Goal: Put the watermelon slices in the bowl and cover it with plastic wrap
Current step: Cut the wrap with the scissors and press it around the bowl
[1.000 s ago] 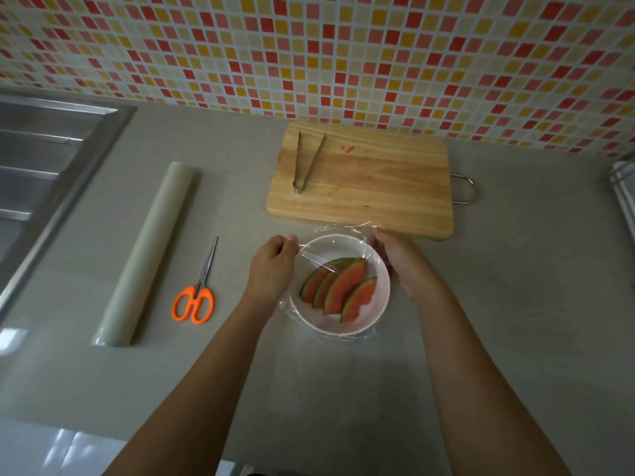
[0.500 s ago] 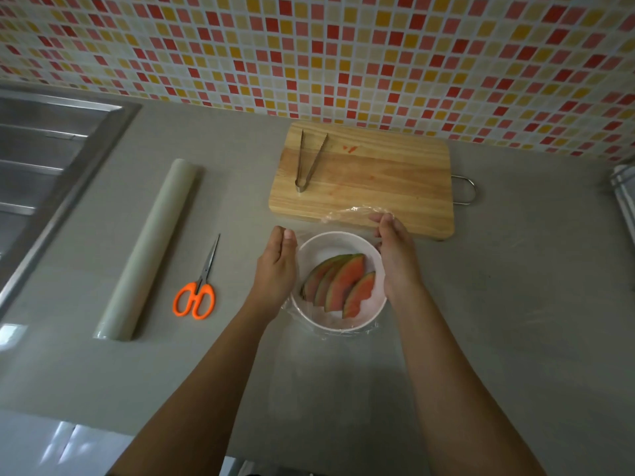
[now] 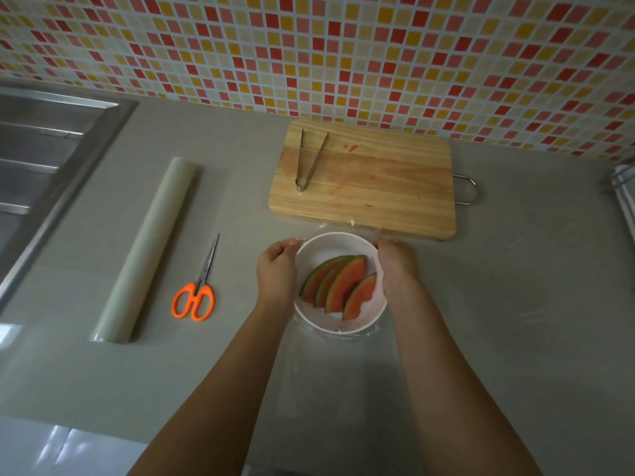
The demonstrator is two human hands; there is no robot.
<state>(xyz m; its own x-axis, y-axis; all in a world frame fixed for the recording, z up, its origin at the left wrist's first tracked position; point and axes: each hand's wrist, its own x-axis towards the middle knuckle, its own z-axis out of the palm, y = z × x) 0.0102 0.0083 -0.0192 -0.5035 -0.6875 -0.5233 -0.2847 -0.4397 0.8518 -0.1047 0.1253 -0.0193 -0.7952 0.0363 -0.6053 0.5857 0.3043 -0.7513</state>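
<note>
Gripping the bowl (image 3: 335,247) at opposite sides, the left hand (image 3: 276,269) and right hand (image 3: 395,266) are curling around its rim. Watermelon slices (image 3: 343,286) are lying inside under plastic wrap (image 3: 343,335).

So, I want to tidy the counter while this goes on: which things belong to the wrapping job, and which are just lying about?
In use: bowl, watermelon slices, plastic wrap over it, left hand and right hand at its sides.
Lying about: wrap roll, scissors, tongs, cutting board, sink.
</note>
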